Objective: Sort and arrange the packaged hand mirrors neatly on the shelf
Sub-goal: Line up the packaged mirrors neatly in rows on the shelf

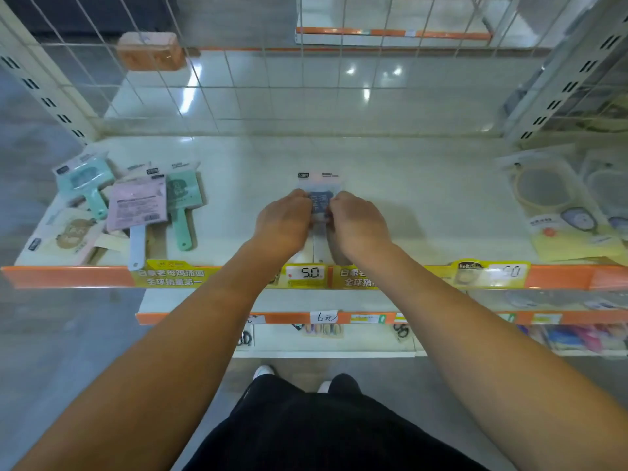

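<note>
- packaged mirror (319, 195) lies mid-shelf (407, 198), long axis front to back, handle toward the front edge.
- gripped at both sides by left hand (283, 222) and right hand (356, 226).
- jumbled mirror pile (136, 205) is seen left, round mirrors (550, 198) right, both well apart.

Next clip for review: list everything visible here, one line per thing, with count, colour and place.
packaged mirror: one, pale pack with dark blue print, shelf centre, held by both hands
mirror pile: several packs, teal, pink, green, cream, overlapping at shelf left
round mirror packs: at least two, yellow cards, shelf right
shelf: one, white with orange front edge
price tags: two on the front edge, yellow, one reads 5.0
wire grid back: white, behind the shelf
lower shelf: orange edge, handwritten tag, small items below
left hand: grips the pack's left side
right hand: grips its right side
</note>
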Demonstrator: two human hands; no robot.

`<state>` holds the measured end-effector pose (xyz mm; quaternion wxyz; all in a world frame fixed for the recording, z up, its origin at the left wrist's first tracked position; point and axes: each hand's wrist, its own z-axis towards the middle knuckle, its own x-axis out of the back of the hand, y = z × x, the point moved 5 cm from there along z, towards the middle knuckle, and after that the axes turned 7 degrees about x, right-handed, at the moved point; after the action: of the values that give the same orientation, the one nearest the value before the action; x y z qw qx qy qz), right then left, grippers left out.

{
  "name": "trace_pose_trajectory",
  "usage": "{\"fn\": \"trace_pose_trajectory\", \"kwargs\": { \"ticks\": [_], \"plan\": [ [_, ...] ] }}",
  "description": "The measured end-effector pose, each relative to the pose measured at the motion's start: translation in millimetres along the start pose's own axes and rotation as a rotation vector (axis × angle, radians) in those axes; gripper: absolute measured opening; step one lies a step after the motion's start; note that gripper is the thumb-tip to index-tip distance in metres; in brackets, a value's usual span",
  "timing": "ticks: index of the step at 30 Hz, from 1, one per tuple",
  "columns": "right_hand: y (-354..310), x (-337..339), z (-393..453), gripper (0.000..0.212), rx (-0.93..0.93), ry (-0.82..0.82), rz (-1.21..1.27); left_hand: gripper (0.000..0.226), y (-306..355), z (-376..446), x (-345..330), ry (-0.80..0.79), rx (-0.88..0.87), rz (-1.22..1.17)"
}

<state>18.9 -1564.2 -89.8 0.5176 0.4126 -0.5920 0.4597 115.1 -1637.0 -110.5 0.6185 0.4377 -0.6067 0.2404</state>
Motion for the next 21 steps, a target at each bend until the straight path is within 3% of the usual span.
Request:
{"fn": "trace_pose_trajectory", "kwargs": {
  "ticks": [6,9,14,18,21],
  "plan": [
    [1,0,-1,0.023,-0.027,-0.004,0.063,0.019,2,-11,0,0.012,0.059,0.000],
    [2,0,-2,0.024,-0.030,-0.025,0.112,0.026,9,-18,6,0.043,0.005,0.096],
    [10,-3,-2,0.040,-0.084,-0.072,0.206,0.038,16,-32,16,0.061,-0.020,0.155],
    [10,1,-4,0.018,-0.050,-0.086,0.275,0.039,12,-46,16,0.044,-0.017,0.052],
    [2,11,-6,0.025,-0.004,-0.086,0.268,0.043,-4,-61,22,0.082,0.051,0.008]
  ]
}}
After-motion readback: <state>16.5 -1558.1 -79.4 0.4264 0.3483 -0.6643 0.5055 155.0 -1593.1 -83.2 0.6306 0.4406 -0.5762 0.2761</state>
